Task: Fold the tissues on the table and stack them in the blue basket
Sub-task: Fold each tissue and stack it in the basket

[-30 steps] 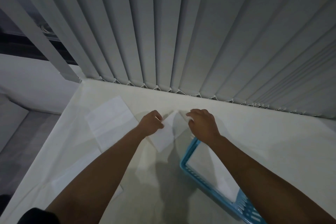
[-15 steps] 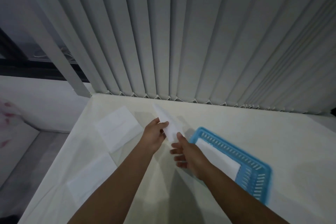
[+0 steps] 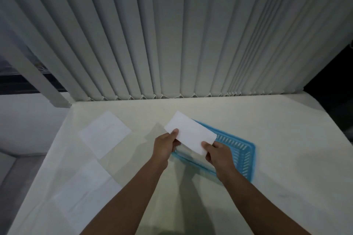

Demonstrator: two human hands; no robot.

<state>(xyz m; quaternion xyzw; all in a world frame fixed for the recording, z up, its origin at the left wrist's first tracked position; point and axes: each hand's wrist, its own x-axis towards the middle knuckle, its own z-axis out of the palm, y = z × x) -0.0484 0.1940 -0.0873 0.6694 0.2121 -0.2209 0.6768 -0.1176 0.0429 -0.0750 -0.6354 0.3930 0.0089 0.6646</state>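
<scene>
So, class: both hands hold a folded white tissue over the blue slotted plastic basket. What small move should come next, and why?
Probably lower the folded white tissue flat into the blue slotted plastic basket. The left hand and right hand pinch its ends, it is already folded, and it hangs over the basket.

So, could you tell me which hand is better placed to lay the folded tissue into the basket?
Probably the right hand: it pinches the folded tissue directly over the blue basket, while the left hand holds the other end at the basket's left rim.
</scene>
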